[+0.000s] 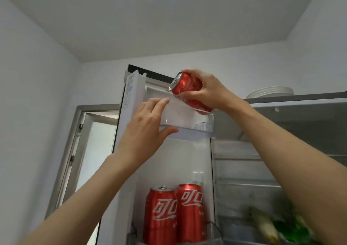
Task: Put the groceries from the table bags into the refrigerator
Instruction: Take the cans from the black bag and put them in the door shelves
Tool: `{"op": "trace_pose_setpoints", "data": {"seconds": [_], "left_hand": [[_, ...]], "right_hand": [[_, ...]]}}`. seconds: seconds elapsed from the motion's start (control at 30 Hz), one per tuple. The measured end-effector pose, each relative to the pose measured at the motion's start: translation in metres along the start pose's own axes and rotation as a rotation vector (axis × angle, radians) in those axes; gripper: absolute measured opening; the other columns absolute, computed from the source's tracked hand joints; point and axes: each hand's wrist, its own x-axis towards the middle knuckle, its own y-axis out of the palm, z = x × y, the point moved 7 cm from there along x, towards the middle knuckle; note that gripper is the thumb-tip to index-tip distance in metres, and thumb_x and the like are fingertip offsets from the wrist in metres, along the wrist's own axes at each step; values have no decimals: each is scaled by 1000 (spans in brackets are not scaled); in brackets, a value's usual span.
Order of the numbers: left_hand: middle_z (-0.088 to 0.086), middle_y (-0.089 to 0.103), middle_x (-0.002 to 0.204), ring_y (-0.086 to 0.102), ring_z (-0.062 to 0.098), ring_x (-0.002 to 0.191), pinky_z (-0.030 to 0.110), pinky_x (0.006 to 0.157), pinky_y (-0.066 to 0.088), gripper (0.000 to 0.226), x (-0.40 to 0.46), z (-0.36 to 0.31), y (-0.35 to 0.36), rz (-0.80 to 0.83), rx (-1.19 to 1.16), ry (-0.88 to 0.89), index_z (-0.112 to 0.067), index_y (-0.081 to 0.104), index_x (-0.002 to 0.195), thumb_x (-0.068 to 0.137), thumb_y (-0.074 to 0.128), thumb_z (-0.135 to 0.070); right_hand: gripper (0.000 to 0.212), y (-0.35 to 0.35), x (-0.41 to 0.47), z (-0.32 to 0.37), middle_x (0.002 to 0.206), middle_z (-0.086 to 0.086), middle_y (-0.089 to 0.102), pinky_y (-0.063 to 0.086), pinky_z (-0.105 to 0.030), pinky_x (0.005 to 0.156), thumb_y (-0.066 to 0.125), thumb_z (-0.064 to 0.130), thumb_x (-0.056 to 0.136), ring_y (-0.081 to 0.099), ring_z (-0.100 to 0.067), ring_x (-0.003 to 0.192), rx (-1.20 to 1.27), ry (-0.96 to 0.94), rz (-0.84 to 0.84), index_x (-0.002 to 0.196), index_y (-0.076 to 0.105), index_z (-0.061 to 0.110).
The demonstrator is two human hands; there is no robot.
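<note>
My right hand grips a red cola can, tilted with its top toward the upper left, over the clear top door bin of the open refrigerator door. The can's bottom end dips behind the bin's clear front. My left hand rests against the bin's left part, fingers straight along its front and thumb under its lower edge. Two more red cola cans stand upright in the door bin below.
The refrigerator interior with its shelves lies to the right, and green vegetables lie blurred at the lower right. A stack of white plates sits on top of the refrigerator. A doorway opens at the left.
</note>
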Motion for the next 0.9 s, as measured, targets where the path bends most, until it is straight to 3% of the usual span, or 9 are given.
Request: {"op": "trace_pose_setpoints", "data": {"seconds": [0.13, 0.23, 0.4, 0.6, 0.67, 0.77, 0.83, 0.9], "left_hand": [[3, 50, 130, 46, 20, 119, 22, 97, 32, 71, 1, 0, 0, -15, 5, 18, -12, 42, 137, 76, 71, -36], [0, 48, 132, 42, 16, 121, 17, 96, 26, 71, 1, -1, 0, -15, -2, 24, -15, 40, 138, 77, 70, -36], [0, 48, 133, 42, 15, 122, 17, 96, 26, 72, 2, -2, -1, -21, 0, 34, -16, 39, 138, 77, 71, -36], [0, 41, 141, 36, 14, 129, 17, 99, 22, 74, 0, 2, 1, 7, -16, 19, -17, 30, 143, 81, 65, -35], [-2, 34, 147, 32, 12, 134, 18, 103, 21, 74, -3, 3, 2, 33, -43, 20, -18, 25, 145, 84, 63, -35], [-4, 22, 154, 18, 10, 141, 22, 110, 16, 71, -10, 4, 2, 79, -73, 13, -19, 18, 147, 89, 57, -34], [0, 21, 154, 10, 12, 143, 28, 115, 11, 65, -19, 10, -3, 50, -42, -7, -17, 21, 146, 92, 52, -33], [4, 18, 155, 6, 16, 144, 32, 116, 8, 63, -30, 23, -12, 17, -33, -87, -13, 21, 146, 93, 50, -30]], "right_hand": [[44, 34, 6, -24, 111, 1, 64, 52, -36, 90, 72, 28, 79, 61, -20, 105, 157, 162, 309, 119, 57, 30], [51, 53, 4, -35, 112, -1, 68, 53, -42, 91, 73, 35, 73, 65, -21, 103, 263, 224, 466, 122, 58, 34], [36, 56, -3, -27, 118, -4, 65, 55, -33, 83, 63, 18, 86, 64, -21, 104, 371, 232, 613, 115, 59, 39], [25, 42, -12, -24, 103, 1, 71, 54, -31, 85, 53, 43, 91, 66, -16, 95, 171, 249, 453, 108, 69, 34], [29, 37, -17, -16, 90, 4, 70, 51, -27, 80, 48, 46, 93, 64, -12, 86, 125, 242, 318, 99, 72, 30], [42, 34, -29, -1, 77, 0, 66, 46, -35, 79, 42, 39, 97, 59, -16, 78, 3, 152, 75, 89, 74, 14], [42, 38, -42, 12, 84, -6, 67, 47, -42, 83, 42, 34, 98, 59, -21, 82, -62, 71, -21, 85, 69, 4], [30, 43, -55, 26, 108, -7, 67, 43, -43, 93, 46, 31, 96, 58, -23, 102, -132, 25, -74, 103, 67, 11]]}}
